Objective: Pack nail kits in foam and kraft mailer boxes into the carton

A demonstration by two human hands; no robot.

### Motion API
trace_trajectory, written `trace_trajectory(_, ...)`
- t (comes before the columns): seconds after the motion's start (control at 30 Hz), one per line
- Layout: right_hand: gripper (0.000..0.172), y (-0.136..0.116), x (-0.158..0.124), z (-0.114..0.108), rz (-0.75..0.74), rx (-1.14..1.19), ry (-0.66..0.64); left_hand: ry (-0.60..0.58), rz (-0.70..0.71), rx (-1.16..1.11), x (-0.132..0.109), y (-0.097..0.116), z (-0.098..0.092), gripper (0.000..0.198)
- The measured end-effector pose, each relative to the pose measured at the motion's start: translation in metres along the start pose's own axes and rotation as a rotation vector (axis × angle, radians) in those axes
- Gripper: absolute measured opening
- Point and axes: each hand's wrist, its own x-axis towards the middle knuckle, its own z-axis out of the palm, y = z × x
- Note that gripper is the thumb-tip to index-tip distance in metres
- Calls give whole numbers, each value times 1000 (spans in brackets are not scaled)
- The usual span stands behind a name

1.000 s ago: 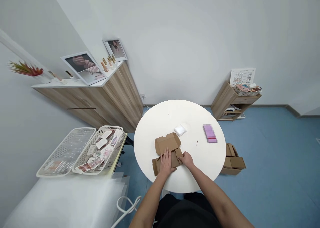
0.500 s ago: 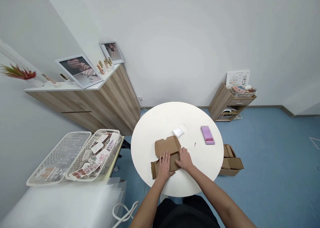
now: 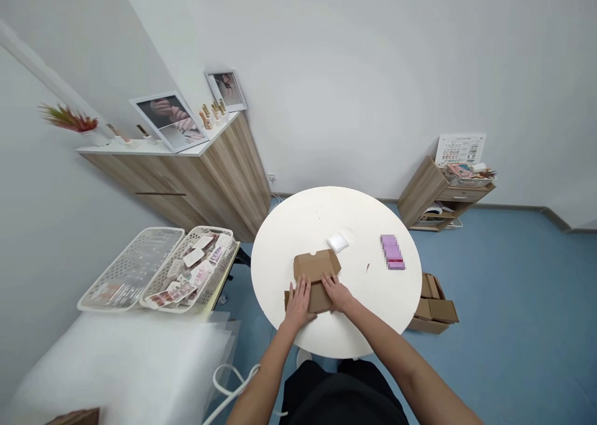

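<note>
A flat brown cardboard box blank (image 3: pixel 315 267) lies partly folded near the front of the round white table (image 3: pixel 298 226). My left hand (image 3: pixel 297 302) presses flat on its left side, fingers stretched out. My right hand (image 3: pixel 336 291) lies on its right side, fingers on the cardboard flap. Beyond the box sit a small white packet (image 3: pixel 337 242) and, to the right, a pink box (image 3: pixel 392 252).
Two white perforated baskets (image 3: pixel 140 269) with small packaged items stand at the left, with bubble wrap sheets (image 3: pixel 125 363) below them. A wooden cabinet (image 3: pixel 186 170) with framed pictures stands behind. Folded cardboard boxes (image 3: pixel 436 303) lie on the blue floor at right, near a small wooden shelf (image 3: pixel 443 191).
The side flaps of the cardboard have been folded inward, so the blank looks narrower. Both hands moved closer together on it.
</note>
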Motion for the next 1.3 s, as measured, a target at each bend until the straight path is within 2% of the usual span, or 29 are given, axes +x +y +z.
trace_trajectory(0.17, 137, 0, -2, -1, 28, 2, -10, 14, -173, -26, -24, -34, -18, 124)
trace_trajectory(0.23, 136, -1, -3, -2, 33, 4, -13, -30, -245, -75, -27, -44, -21, 113)
trace_trajectory(0.33, 135, -3, -4, -3, 36, -14, -16, -81, -326, -189, -26, -47, -19, 83)
trace_trajectory(0.57, 132, -7, -9, -7, 47, -37, -25, 53, -350, -471, -22, -27, -4, 40)
trace_trajectory(0.63, 131, -8, -9, -8, 51, -40, -22, 107, -405, -531, -22, -22, -3, 44)
trace_trajectory(0.73, 130, -8, -9, -9, 58, -47, -22, 193, -484, -599, -21, -18, -5, 67)
trace_trajectory(0.8, 130, -7, -8, -7, 60, -44, -23, 224, -489, -641, -19, -15, -7, 77)
trace_trajectory(0.9, 131, -5, -6, -5, 54, -20, -22, 156, -528, -730, -13, -6, -6, 78)
trace_trajectory(1.0, 131, -4, -6, -3, 47, -14, -14, 108, -582, -746, -8, 5, -3, 65)
trace_trajectory(1.17, 128, -5, -8, -5, 46, -39, -5, 70, -634, -519, -2, 9, 1, 29)
trace_trajectory(1.3, 128, -5, -7, -4, 36, -38, -5, 34, -684, -430, 6, 2, 0, 14)
